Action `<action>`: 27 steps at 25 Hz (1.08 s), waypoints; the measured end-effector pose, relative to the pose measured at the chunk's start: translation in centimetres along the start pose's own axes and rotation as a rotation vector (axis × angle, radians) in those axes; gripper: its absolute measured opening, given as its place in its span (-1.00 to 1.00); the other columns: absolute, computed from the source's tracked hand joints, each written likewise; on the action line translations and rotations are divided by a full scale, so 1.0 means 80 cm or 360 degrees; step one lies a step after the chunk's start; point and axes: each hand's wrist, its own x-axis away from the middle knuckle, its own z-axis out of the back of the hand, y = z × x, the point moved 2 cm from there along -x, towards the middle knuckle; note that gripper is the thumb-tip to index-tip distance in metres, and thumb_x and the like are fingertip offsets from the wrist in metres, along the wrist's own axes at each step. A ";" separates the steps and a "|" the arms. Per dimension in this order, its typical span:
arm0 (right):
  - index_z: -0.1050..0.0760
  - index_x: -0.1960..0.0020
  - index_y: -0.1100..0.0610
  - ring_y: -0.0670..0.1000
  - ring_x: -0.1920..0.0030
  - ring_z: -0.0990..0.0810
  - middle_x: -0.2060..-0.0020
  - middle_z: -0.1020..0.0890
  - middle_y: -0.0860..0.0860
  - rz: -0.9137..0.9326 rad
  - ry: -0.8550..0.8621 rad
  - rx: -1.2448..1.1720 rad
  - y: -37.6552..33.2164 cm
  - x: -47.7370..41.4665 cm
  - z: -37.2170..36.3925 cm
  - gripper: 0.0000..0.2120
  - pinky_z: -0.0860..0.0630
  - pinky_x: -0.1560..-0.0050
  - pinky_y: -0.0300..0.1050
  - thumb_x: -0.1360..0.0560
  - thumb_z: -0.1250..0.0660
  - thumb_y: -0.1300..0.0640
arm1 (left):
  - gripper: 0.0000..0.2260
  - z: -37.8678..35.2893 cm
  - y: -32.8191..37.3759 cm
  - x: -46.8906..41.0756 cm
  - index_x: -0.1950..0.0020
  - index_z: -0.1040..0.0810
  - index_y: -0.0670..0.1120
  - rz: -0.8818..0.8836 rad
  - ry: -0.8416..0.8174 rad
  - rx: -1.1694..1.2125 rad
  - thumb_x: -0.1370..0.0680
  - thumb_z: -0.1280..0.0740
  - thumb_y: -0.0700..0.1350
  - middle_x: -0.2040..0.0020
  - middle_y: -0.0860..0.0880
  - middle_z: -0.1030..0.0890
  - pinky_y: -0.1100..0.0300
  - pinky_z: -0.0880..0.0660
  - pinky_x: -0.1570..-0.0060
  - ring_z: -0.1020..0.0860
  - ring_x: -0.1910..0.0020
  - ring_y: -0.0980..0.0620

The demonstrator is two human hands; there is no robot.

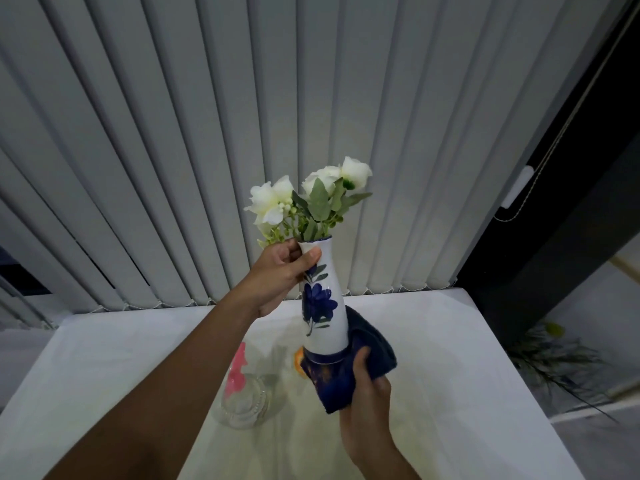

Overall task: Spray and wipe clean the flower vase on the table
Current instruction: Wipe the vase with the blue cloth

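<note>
Above the table [433, 341], the flower vase [323, 306] is held clear of the surface, its long axis near upright and leaning slightly left. Left hand [277, 278] fingers [311, 255] are closed around the neck just below the rim. Right hand [363, 393] fingers clamp a dark blue cloth [346, 382] wrapped around the base, placing the unwiped body directly above them.

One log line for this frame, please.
phase: wiping | left hand: holds vase neck, lifted off table | right hand: blue cloth around base | flowers: in vase
</note>
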 end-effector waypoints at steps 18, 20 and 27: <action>-0.68 0.04 0.17 0.06 0.35 -0.75 0.32 -0.78 0.04 0.0128 0.0478 0.0318 -0.034 -0.021 0.034 -0.74 -0.63 0.46 -0.07 -0.62 -0.37 -0.02 | -0.75 -0.002 -0.014 0.007 -0.19 -0.66 -0.23 0.0196 0.0131 -0.0332 -0.60 -0.43 -0.10 -0.11 -0.20 -0.74 -0.03 -0.62 -0.12 -0.69 -0.03 -0.08; -0.70 0.10 0.04 0.04 0.30 -0.74 0.33 -0.76 -0.04 0.0324 0.0405 0.0495 -0.072 -0.040 0.012 -0.76 -0.68 0.27 0.01 -0.62 -0.36 -0.05 | -0.74 -0.002 -0.016 0.011 -0.20 -0.65 -0.24 0.0197 0.0135 -0.0293 -0.60 -0.42 -0.11 -0.12 -0.20 -0.74 -0.05 -0.62 -0.11 -0.69 -0.04 -0.09; -0.36 -0.54 -0.11 -0.14 -0.32 -0.56 -0.35 -0.59 -0.16 0.0872 -0.0502 0.1344 -0.053 -0.044 -0.064 -0.35 -0.53 -0.26 -0.29 -0.49 -0.20 0.28 | -0.92 -0.024 -0.017 0.014 0.06 -0.69 -0.11 0.0132 0.0191 -0.0241 -0.58 -0.46 -0.12 0.20 0.01 -0.77 0.26 -0.60 0.31 -0.71 0.23 0.10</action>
